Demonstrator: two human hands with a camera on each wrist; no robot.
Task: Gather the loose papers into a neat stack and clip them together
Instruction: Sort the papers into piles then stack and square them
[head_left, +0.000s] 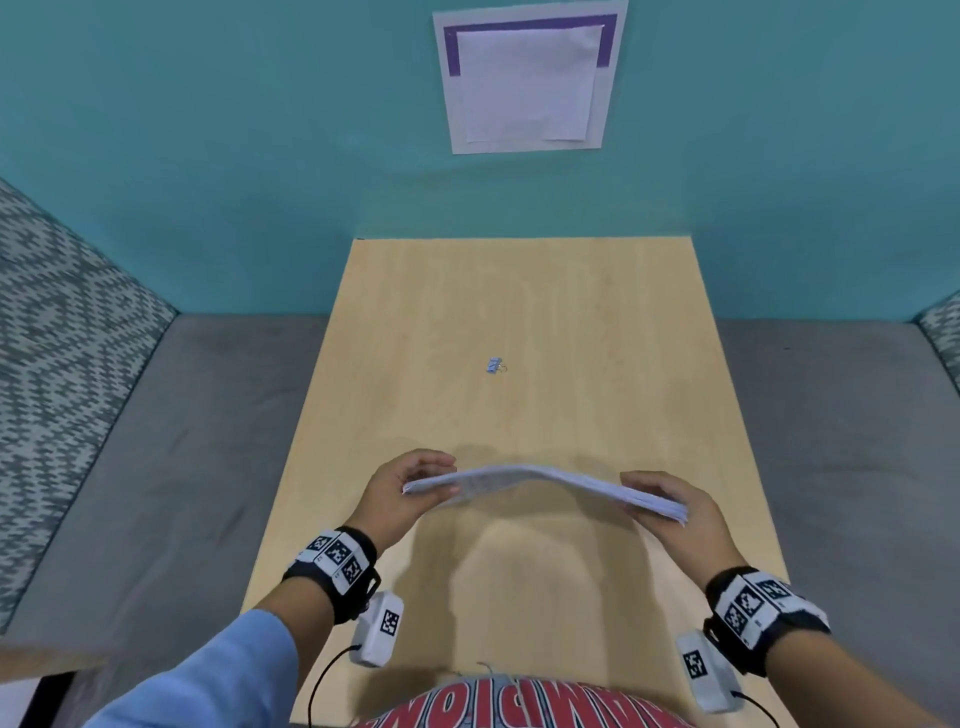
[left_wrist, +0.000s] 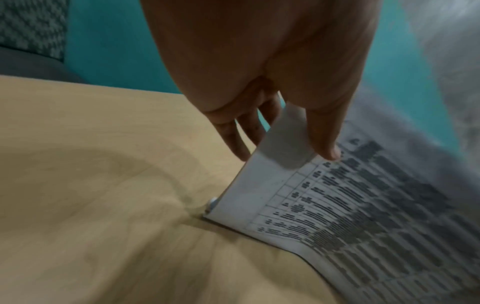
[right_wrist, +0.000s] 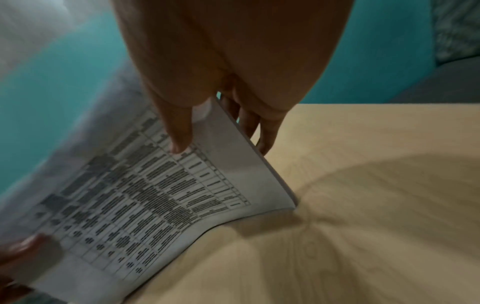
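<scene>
A stack of printed papers (head_left: 540, 486) stands on its long edge on the wooden table (head_left: 519, 312), bowed upward in the middle. My left hand (head_left: 410, 493) grips its left end, thumb on the near face and fingers behind. My right hand (head_left: 670, 506) grips the right end the same way. In the left wrist view the papers (left_wrist: 337, 205) show tables of text, with the thumb (left_wrist: 324, 139) pressed on the sheet. The right wrist view shows the papers (right_wrist: 168, 195) pinched under the thumb (right_wrist: 179, 131). A small light-blue binder clip (head_left: 494, 365) lies alone further back on the table.
The table is narrow, flanked by grey sofa seats (head_left: 156, 441) on both sides. A teal wall (head_left: 260, 156) rises behind it, with a paper sheet (head_left: 530, 78) pinned up.
</scene>
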